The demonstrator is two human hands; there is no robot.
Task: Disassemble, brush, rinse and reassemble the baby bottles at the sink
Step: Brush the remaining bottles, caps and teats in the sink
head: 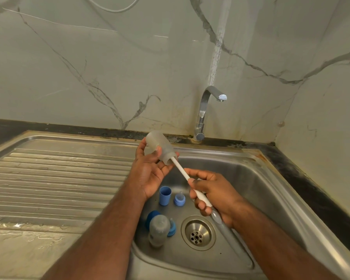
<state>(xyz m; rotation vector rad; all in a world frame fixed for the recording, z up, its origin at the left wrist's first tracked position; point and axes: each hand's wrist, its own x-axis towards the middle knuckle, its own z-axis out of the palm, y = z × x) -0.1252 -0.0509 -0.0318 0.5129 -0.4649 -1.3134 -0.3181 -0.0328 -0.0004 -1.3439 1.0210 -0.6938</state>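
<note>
My left hand grips a frosted bottle body over the sink, its mouth tilted down to the right. My right hand holds the white handle of a bottle brush; the brush head is inside the bottle and hidden. On the basin floor stand a blue cap and a blue collar with its teat. A second bottle lies nearer me, with a dark blue cap and another blue collar beside it.
The steel sink basin has a drain right of the lying bottle. A chrome tap stands at the back, no water running. A wet ribbed draining board lies to the left. A marble wall closes the back and right.
</note>
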